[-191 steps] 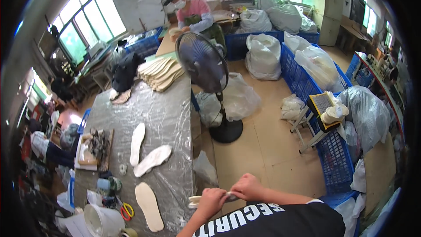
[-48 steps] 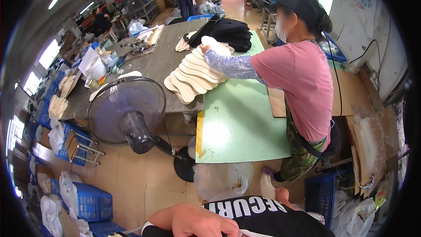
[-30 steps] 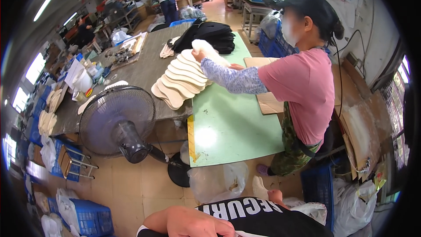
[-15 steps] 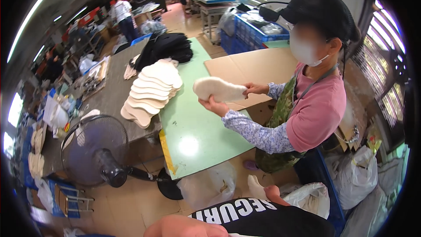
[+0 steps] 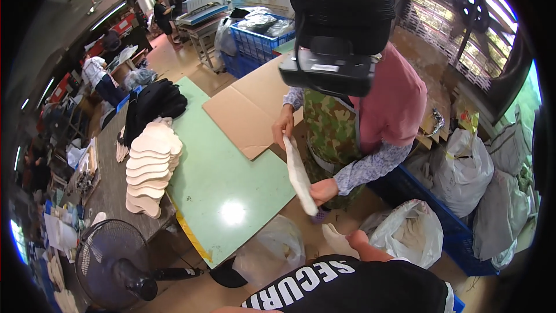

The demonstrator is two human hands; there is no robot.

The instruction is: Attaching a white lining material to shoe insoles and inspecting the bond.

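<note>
My right hand [image 5: 358,238] comes in at the lower edge, past the black shirt. It is closed on a cream insole-shaped piece [image 5: 338,240], whose far end points up and left. Of my left arm, only a sliver of skin [image 5: 249,310] shows at the bottom edge; the hand itself is out of sight. Across from me, a co-worker in a cap and camouflage apron [image 5: 330,130] holds a white fuzzy insole [image 5: 299,175] in both hands, seen nearly edge-on. Next to my right hand stands a white plastic bag [image 5: 414,243] with pale pieces inside.
Overlapping cream insoles [image 5: 152,165] and a black fabric pile [image 5: 156,104] lie along the green tabletop [image 5: 229,174]. A cardboard sheet [image 5: 249,107] covers its far side. A fan [image 5: 113,266] stands lower left. Blue crates [image 5: 255,43] stand behind; full sacks [image 5: 463,165] are at right.
The view has swung right, shifting the table leftward. The co-worker has turned the white insole from face-on to nearly edge-on and bent the head down. My right hand still holds its insole piece.
</note>
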